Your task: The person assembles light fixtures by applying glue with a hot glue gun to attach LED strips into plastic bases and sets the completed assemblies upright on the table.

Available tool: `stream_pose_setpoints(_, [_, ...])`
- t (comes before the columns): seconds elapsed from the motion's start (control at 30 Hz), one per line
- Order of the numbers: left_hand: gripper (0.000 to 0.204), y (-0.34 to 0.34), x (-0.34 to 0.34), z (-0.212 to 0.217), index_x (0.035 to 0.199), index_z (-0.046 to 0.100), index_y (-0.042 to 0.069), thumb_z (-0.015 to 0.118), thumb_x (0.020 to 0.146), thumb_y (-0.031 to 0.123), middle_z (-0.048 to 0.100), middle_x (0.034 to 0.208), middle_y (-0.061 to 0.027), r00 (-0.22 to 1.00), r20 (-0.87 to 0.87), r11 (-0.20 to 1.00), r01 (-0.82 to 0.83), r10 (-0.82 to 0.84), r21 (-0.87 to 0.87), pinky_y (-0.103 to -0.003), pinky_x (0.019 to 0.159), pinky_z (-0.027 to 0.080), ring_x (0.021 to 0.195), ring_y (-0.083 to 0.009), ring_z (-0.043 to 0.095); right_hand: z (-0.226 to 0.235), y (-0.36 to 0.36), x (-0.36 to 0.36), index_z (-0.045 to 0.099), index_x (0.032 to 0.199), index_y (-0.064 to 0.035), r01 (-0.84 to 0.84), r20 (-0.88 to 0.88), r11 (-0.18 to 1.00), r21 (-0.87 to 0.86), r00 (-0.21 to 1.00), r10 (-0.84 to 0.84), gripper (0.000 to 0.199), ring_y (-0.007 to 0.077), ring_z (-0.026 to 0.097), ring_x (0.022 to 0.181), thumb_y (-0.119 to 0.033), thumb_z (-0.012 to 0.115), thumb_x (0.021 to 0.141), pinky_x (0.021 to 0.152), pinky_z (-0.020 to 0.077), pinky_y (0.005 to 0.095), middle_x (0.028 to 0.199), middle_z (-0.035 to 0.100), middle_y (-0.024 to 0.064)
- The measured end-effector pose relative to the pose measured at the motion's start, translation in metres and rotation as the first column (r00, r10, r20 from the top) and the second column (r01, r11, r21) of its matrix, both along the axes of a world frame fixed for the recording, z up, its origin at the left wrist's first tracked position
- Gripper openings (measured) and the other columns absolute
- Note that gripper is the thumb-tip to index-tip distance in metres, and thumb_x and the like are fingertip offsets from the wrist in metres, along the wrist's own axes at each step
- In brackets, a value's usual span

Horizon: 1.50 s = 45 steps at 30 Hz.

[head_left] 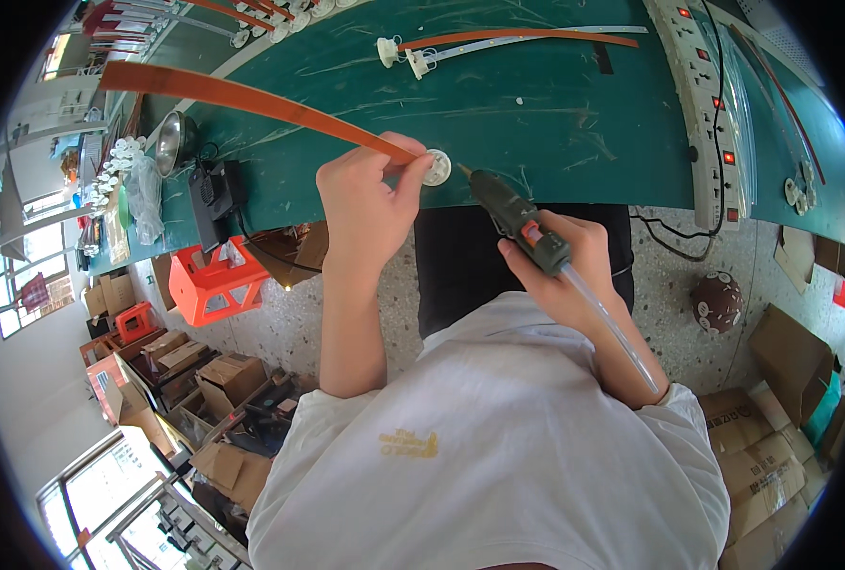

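My left hand [370,204] is closed in a pinch on one end of a long, flat orange strip [242,98], which reaches out to the far left above the table. A small round white cap [438,168] sits at the pinched end, its open face turned up. My right hand [574,266] wraps round a dark green hot glue gun [512,214]. Its nozzle points at the cap from the right, a short gap away. A clear glue stick [612,328] runs out of the gun's back along my right forearm.
The green worktop [574,123] carries two finished-looking strips with white end pieces [417,62] at the back. A power strip [707,123] with lit switches bounds it on the right. Left lie a black box-shaped device [215,195] and a metal bowl [173,142]; an orange stool [218,283] stands below.
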<state>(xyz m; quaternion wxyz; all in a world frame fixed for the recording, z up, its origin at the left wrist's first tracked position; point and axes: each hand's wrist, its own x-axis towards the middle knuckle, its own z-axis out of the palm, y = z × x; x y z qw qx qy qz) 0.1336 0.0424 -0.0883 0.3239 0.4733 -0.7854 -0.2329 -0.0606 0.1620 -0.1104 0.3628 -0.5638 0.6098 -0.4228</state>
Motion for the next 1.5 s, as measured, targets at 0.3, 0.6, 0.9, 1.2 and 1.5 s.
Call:
stream_pose_setpoints(0.3, [0.010,-0.008,0.005,0.007,0.088,0.070,-0.002,0.077,0.085,0.004,0.075,0.074,-0.0089,0.976,-0.149,0.985,-0.147,0.159,0.090,-0.024,0.065,0.057,0.069,-0.0168,0.076,-0.011,0.003,-0.011,0.055,0.071,-0.0011,0.060,0.035,0.996,-0.061,0.998,-0.058,0.026,0.0309,0.052,0.052,-0.008,0.079,0.078,0.051,0.0417,0.0364,0.062,0.054,0.0122])
stream_pose_setpoints(0.6, [0.010,-0.021,0.002,0.009,0.083,0.069,0.000,0.077,0.082,0.006,0.073,0.068,-0.0102,0.954,-0.032,0.953,-0.298,0.299,0.053,-0.027,0.059,0.055,0.061,-0.0179,0.073,-0.009,0.000,-0.009,0.055,0.071,-0.0006,0.026,0.024,0.999,-0.045,0.999,-0.025,0.026,0.0302,0.052,0.053,-0.008,0.079,0.078,0.051,0.0420,0.0360,0.062,0.055,0.0125])
stream_pose_setpoints(0.9, [0.012,-0.026,0.028,0.017,0.086,0.069,0.002,0.078,0.082,0.009,0.072,0.069,-0.0104,0.939,0.129,0.946,-0.307,0.319,-0.104,-0.030,0.060,0.055,0.062,-0.0215,0.073,-0.004,-0.001,-0.033,0.058,0.071,-0.0023,0.153,-0.223,0.985,-0.074,0.961,-0.166,0.023,0.0187,0.056,0.055,-0.007,0.080,0.078,0.054,0.0451,0.0328,0.065,0.059,0.0120])
stream_pose_setpoints(1.2, [0.019,-0.034,0.228,0.107,0.093,0.073,0.001,0.078,0.089,0.019,0.077,0.077,-0.0073,0.424,-0.052,0.318,-0.749,0.904,-0.581,-0.026,0.059,0.055,0.066,-0.0144,0.073,-0.044,-0.011,-0.110,0.062,0.114,0.0089,0.550,0.334,0.747,-0.374,0.831,-0.444,0.023,0.0293,0.064,0.108,0.002,0.052,0.094,0.105,0.0459,0.0439,0.111,0.068,0.0206])
stream_pose_setpoints(1.5, [0.016,-0.175,0.188,0.061,0.088,0.072,0.007,0.075,0.090,0.023,0.075,0.075,-0.0047,0.734,0.149,0.700,-0.536,0.663,-0.472,-0.030,0.061,0.052,0.066,-0.0164,0.071,-0.072,-0.036,-0.108,0.063,0.111,0.0077,0.514,0.502,0.805,-0.298,0.801,-0.326,0.024,0.0316,0.065,0.108,0.002,0.053,0.090,0.103,0.0463,0.0452,0.109,0.068,0.0211])
